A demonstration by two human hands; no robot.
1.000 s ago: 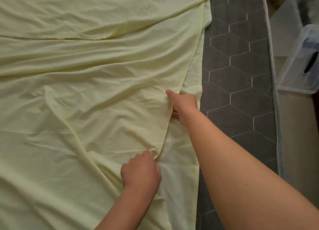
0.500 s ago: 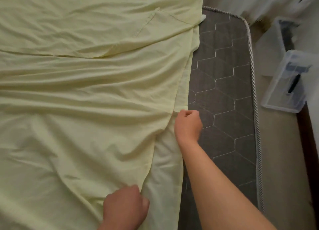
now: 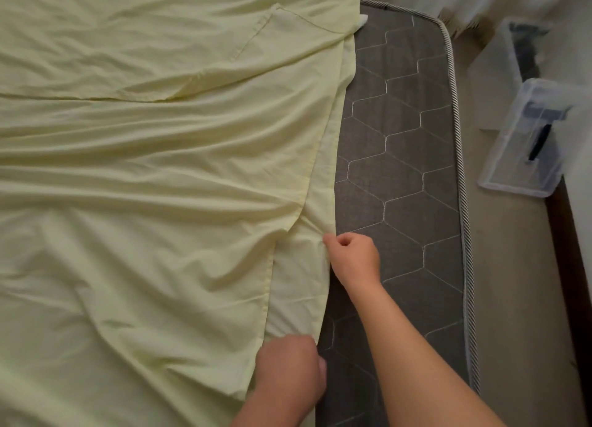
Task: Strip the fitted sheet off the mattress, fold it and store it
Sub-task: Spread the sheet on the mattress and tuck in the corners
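fitted sheet [image 3: 144, 176] (pale yellow) on mattress [image 3: 403, 199], left hand [image 3: 290, 370] and right hand [image 3: 354, 260] pinching edge

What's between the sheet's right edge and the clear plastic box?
Head view: bare grey mattress, its corded rim, then beige surface; nothing else between sheet and clear box.

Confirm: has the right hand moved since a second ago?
Yes. The right hand shifted right, toward the piped border of the mattress: from the upper layer of the sheet to its outer edge, over bare grey quilting.
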